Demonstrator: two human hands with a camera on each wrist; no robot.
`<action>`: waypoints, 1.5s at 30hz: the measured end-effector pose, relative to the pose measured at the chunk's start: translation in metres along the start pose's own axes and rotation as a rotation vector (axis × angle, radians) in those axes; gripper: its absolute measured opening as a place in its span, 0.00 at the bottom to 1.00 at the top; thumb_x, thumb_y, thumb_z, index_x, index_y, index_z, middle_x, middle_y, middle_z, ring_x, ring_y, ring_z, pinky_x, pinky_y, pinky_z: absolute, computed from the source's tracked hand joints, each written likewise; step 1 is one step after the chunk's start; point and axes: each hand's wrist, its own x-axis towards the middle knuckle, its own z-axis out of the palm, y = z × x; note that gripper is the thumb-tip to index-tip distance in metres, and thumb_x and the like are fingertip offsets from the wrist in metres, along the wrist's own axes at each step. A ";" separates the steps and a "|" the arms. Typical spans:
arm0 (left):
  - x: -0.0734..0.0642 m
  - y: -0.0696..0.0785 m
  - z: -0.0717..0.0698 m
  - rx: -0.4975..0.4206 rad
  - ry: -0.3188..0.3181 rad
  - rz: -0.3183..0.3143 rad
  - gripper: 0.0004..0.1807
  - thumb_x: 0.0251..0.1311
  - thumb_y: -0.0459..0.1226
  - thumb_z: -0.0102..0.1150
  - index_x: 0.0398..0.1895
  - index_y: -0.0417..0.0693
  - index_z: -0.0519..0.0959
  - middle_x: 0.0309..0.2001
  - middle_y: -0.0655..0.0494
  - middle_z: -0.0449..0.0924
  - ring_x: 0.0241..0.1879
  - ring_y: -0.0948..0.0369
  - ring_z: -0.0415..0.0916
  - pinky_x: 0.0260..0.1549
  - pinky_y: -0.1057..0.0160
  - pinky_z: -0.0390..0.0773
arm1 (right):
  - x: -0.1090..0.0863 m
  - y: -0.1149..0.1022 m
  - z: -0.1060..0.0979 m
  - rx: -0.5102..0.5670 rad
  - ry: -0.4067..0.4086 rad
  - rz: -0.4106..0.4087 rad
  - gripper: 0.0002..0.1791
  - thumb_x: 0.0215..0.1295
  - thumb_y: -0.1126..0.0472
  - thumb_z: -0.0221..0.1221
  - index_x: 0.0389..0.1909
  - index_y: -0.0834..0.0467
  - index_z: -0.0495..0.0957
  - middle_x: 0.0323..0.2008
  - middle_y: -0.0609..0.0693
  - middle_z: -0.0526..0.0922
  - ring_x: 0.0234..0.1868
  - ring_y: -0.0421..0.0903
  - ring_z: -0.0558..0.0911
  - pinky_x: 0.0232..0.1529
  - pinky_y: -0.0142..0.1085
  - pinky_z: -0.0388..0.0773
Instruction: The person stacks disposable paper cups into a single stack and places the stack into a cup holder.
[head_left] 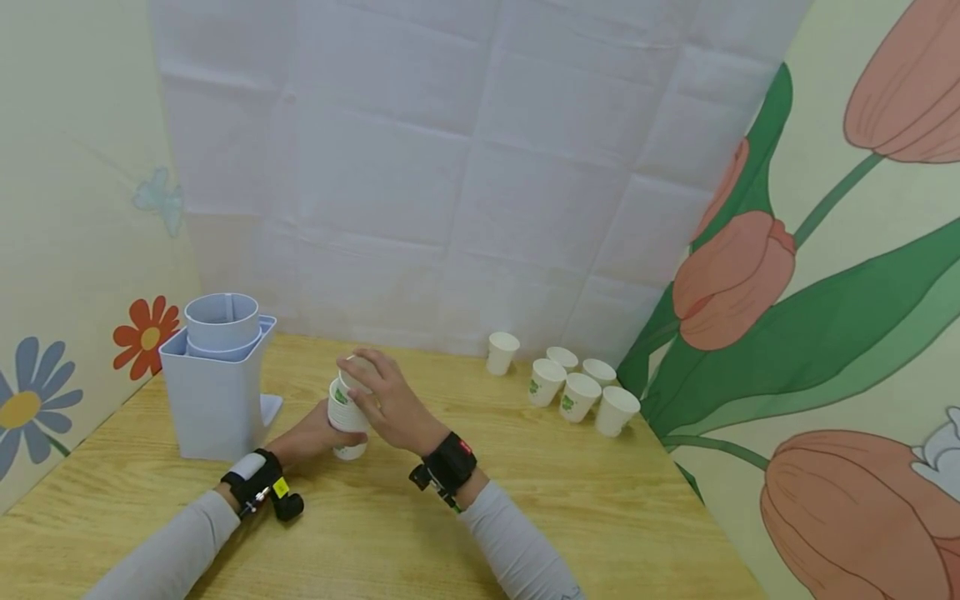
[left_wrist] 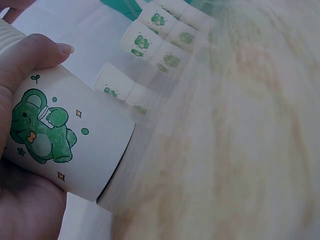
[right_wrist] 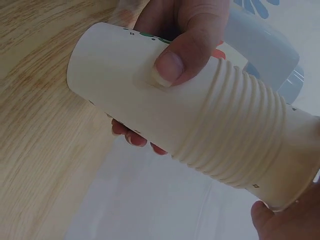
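Near the middle of the table, my left hand (head_left: 313,435) grips a stack of white paper cups (head_left: 347,417). Its thumb crosses the lowest cup, which shows a green bear print (left_wrist: 45,125) in the left wrist view. Many rolled rims (right_wrist: 235,125) lie close together along the stack. At its upper end my right hand (head_left: 401,407) holds the top paper cup (right_wrist: 290,160) between thumb and fingers; the base of this cup sits inside the stack. Part of the top cup is hidden behind the fingers in the head view.
A pale blue square container (head_left: 213,408) with a round tube (head_left: 222,323) in its top stands at the left. Several paper cups (head_left: 580,397) stand upright at the right, with one separate cup (head_left: 502,354) behind. A white cloth (head_left: 390,167) hangs at the back.
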 end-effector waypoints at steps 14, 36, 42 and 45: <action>-0.004 -0.012 0.006 0.088 -0.033 -0.033 0.46 0.58 0.40 0.73 0.74 0.36 0.56 0.66 0.38 0.72 0.63 0.48 0.71 0.62 0.52 0.69 | -0.004 -0.002 0.017 -0.108 -0.109 0.030 0.25 0.83 0.55 0.44 0.76 0.54 0.63 0.74 0.58 0.64 0.76 0.55 0.61 0.74 0.46 0.62; 0.001 -0.010 0.007 -0.050 -0.035 -0.097 0.48 0.54 0.35 0.74 0.73 0.35 0.55 0.64 0.37 0.69 0.63 0.44 0.68 0.66 0.39 0.62 | 0.001 0.047 -0.007 0.340 -0.069 0.216 0.34 0.82 0.42 0.38 0.75 0.61 0.63 0.71 0.61 0.70 0.74 0.53 0.67 0.72 0.48 0.64; 0.000 -0.009 0.007 -0.077 -0.040 -0.105 0.49 0.53 0.35 0.75 0.73 0.35 0.54 0.64 0.37 0.68 0.63 0.45 0.67 0.67 0.40 0.62 | -0.001 0.088 -0.019 0.263 -0.049 0.307 0.28 0.83 0.50 0.42 0.72 0.64 0.67 0.69 0.62 0.72 0.71 0.57 0.70 0.71 0.51 0.66; -0.001 -0.008 0.007 -0.072 -0.039 -0.089 0.49 0.52 0.35 0.76 0.73 0.35 0.55 0.63 0.38 0.70 0.61 0.47 0.69 0.65 0.44 0.64 | -0.005 0.107 -0.023 0.225 -0.077 0.340 0.27 0.83 0.53 0.43 0.71 0.66 0.68 0.68 0.64 0.73 0.70 0.59 0.71 0.70 0.52 0.67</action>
